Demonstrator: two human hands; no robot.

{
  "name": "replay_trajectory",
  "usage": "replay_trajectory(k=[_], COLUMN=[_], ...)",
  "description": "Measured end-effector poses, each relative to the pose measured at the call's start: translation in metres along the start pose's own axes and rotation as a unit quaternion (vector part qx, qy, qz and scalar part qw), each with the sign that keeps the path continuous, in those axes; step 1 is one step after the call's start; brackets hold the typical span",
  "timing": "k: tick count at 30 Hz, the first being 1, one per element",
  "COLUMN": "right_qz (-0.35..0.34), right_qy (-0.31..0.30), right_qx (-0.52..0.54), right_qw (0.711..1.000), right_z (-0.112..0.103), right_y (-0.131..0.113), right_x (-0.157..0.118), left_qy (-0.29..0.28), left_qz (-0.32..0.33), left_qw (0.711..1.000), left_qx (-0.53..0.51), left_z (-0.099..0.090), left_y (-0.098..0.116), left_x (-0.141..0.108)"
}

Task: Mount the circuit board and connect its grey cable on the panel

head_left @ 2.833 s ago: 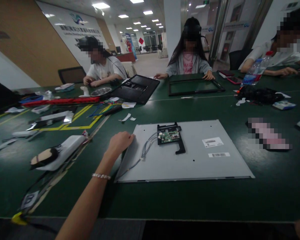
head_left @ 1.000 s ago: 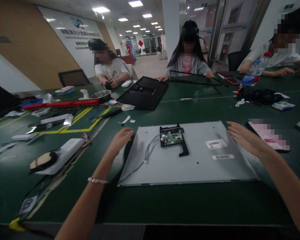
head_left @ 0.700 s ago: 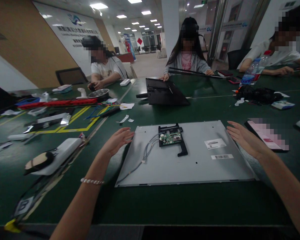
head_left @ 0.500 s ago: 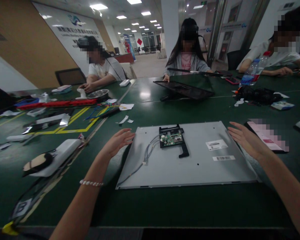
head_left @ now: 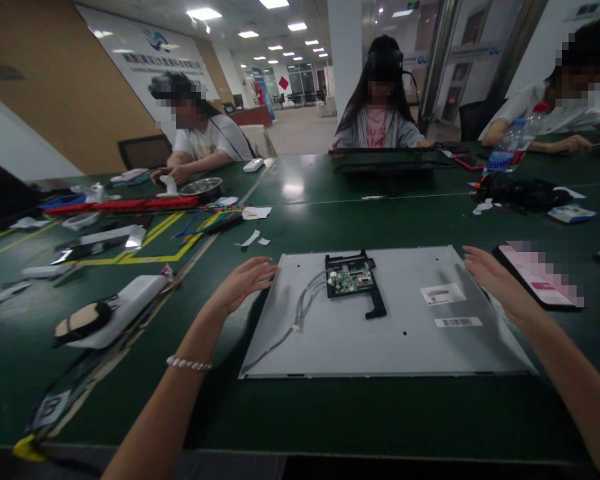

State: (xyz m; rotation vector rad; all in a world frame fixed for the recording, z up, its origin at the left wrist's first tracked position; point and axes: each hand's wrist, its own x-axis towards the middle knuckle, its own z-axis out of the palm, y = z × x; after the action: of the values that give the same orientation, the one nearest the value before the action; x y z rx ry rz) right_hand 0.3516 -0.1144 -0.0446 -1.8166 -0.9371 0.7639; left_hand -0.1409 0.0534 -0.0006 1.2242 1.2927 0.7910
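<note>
A grey metal panel (head_left: 350,347) lies flat on the green table before me. Near its far edge sit a black bracket (head_left: 376,303) and a green circuit board (head_left: 350,281), from which grey cables (head_left: 305,307) run toward the near left corner. Two white labels (head_left: 443,294) show on its right part. My left hand (head_left: 243,283) is beside the panel's left edge, fingers stretched out, holding nothing. At the far right corner, my right hand (head_left: 495,280) is also open, its fingertips close to the edge; whether either hand touches the panel I cannot tell.
A phone (head_left: 540,277) lies right of my right hand. Across the table (head_left: 300,223), a person sits behind black panels (head_left: 390,165). Bottles (head_left: 513,143) stand back right. On the left are a white device (head_left: 135,300), cables and a metal bowl (head_left: 203,187). Two other people sit further off.
The view has shifted slightly, with both hands staying beside the panel. Across the table, the person's tilted black panel is now more level and facing squarely.
</note>
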Motion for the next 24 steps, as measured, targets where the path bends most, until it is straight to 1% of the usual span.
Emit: replay_trajectory(k=[1, 3, 5, 7, 11, 12, 14, 16, 17, 18, 19, 21, 24], right_qz=[-0.014, -0.065, -0.127, -0.167, -0.176, -0.174, -0.171, -0.173, -0.177, -0.180, -0.183, -0.185, -0.188], right_qy=[0.004, 0.012, 0.013, 0.013, 0.004, 0.002, -0.002, -0.004, -0.004, -0.003, -0.004, -0.006, -0.007], right_qx=[-0.029, -0.099, -0.169, -0.217, -0.259, -0.269, -0.287, -0.302, -0.309, -0.318, -0.330, -0.358, -0.395], right_qw=[0.999, 0.993, 0.977, 0.962, 0.950, 0.947, 0.942, 0.937, 0.934, 0.931, 0.926, 0.915, 0.899], right_z=[0.001, 0.003, 0.005, 0.007, 0.009, 0.009, 0.009, 0.009, 0.010, 0.010, 0.010, 0.010, 0.012], right_y=[0.003, 0.011, 0.020, 0.027, 0.036, 0.037, 0.039, 0.041, 0.041, 0.041, 0.042, 0.041, 0.039], right_x=[0.002, 0.007, 0.011, 0.014, 0.015, 0.015, 0.015, 0.015, 0.015, 0.016, 0.016, 0.016, 0.015], left_qy=[0.001, 0.005, 0.005, -0.003, -0.035, -0.033, -0.007, 0.035, 0.048, 0.049, 0.039, -0.007, -0.099], left_qz=[-0.003, -0.008, -0.009, -0.008, 0.011, 0.021, 0.049, 0.106, 0.146, 0.188, 0.227, 0.279, 0.297], left_qw=[1.000, 1.000, 1.000, 1.000, 0.999, 0.999, 0.993, 0.972, 0.954, 0.935, 0.918, 0.894, 0.877], left_qx=[0.001, 0.002, -0.002, -0.005, 0.013, 0.033, 0.105, 0.207, 0.256, 0.296, 0.323, 0.349, 0.366], left_z=[0.001, 0.006, 0.010, 0.013, 0.016, 0.018, 0.023, 0.032, 0.036, 0.041, 0.046, 0.055, 0.071], left_y=[0.001, 0.003, 0.006, 0.007, 0.006, 0.005, 0.002, -0.002, -0.003, -0.005, -0.006, -0.005, -0.001], left_x=[-0.001, -0.003, -0.006, -0.009, -0.010, -0.010, -0.008, -0.006, -0.004, -0.003, -0.002, -0.002, -0.004])
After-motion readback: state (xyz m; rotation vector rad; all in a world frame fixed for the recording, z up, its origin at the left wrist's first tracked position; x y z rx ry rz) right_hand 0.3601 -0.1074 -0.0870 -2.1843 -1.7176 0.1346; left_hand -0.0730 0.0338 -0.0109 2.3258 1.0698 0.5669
